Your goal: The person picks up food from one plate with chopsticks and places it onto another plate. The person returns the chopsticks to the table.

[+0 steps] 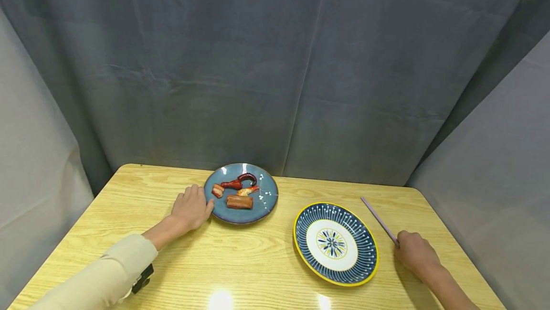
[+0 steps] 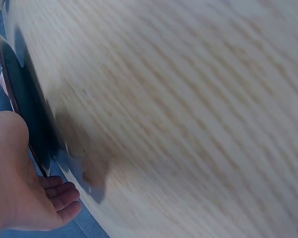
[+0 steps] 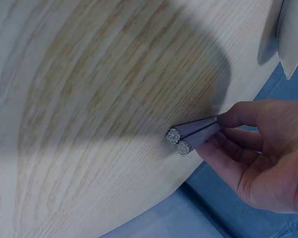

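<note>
- We find the right hand (image 1: 416,252) at the near right of the wooden table (image 1: 240,262), fingers and thumb pinched round one end of a pair of chopsticks (image 1: 380,220).
- The chopsticks lie together on the table just beside the patterned plate (image 1: 369,257), slanting away from the hand toward the curtain (image 1: 275,61).
- In the right wrist view the chopsticks (image 3: 188,136) show two squarish, pale purple ends side by side; the fingers (image 3: 241,116) close on them a little back from those ends.
- We judge them light, stiff and thin, with a smooth finish that may slip; a hold further along the thick end would keep the pair aligned.
- The left hand (image 1: 191,207) rests flat on the table, fingers relaxed and uncurled, its thumb side touching the rim of the blue plate (image 1: 266,205). It grips nothing.
- That plate is glazed, round and shallow, likely heavy for its size and breakable. It carries food pieces (image 1: 238,193): reddish-brown chunks and a curled dark red piece, apparently glossy.
- The patterned plate has a yellow rim and nothing on it.
- The left wrist view is blurred; only the plate edge (image 2: 27,99) and the palm (image 2: 20,183) are readable.
</note>
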Available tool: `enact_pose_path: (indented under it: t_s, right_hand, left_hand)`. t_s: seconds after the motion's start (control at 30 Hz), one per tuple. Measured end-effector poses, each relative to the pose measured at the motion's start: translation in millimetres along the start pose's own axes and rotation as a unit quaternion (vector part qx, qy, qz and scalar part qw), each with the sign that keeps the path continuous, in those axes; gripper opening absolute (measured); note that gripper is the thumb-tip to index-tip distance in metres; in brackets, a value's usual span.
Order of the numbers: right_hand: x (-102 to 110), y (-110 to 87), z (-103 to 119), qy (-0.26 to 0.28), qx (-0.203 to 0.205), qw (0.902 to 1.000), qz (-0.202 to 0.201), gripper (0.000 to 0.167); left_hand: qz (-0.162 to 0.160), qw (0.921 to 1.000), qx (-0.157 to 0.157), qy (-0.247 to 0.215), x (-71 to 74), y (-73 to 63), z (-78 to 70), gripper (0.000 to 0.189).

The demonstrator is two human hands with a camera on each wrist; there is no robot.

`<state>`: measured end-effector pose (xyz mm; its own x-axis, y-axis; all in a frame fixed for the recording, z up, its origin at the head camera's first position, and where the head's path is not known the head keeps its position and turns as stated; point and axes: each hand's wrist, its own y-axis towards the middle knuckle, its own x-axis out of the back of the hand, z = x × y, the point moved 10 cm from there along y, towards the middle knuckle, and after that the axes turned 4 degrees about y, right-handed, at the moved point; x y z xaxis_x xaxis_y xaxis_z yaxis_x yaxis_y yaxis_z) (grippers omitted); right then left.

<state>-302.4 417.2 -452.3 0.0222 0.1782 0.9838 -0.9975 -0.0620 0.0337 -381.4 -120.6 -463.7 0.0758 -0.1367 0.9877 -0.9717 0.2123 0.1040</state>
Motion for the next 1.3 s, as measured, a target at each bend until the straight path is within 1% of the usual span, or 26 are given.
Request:
enact_pose_path:
  t_s: [0.17,0.3,0.57,0.67,1.0,1.13,1.23,1.3]
  right_hand:
    - [1,-0.6,-1,-0.003,-0.003,1.0000,-0.005,0.017]
    - [0,0.5,-1,-0.006,-0.005,1.0000,0.001,0.016]
    - [2,2.7,-9,0.021,-0.038,0.9990,0.013,0.010]
    - [4,1.4,-10,0.029,-0.039,0.9988,0.012,0.008]
    - [21,3.0,-9,0.047,-0.048,0.9977,-0.002,0.012]
    - [27,3.5,-2,0.064,-0.046,0.9969,-0.009,0.019]
    - [34,2.2,12,0.075,-0.034,0.9963,-0.026,0.024]
    - [39,0.4,23,0.084,-0.019,0.9955,-0.039,0.027]
  left_hand:
    - [0.000,1.0000,0.000,-0.002,0.2,-0.3,-0.6,0.042]
    - [-0.001,1.0000,0.001,-0.004,0.3,-0.6,0.2,0.043]
    - [0.005,1.0000,0.000,0.002,-1.4,2.2,0.1,0.045]
    - [0.007,1.0000,0.000,0.001,-2.0,2.2,0.0,0.046]
    - [0.008,0.9999,-0.003,0.006,-3.2,1.5,-0.4,0.045]
    - [0.010,0.9999,-0.004,0.005,-3.2,0.7,-1.1,0.045]
    - [0.011,0.9999,-0.004,0.006,-3.2,0.6,-1.0,0.044]
    - [0.009,0.9999,-0.004,0.007,-2.9,1.2,-0.7,0.045]
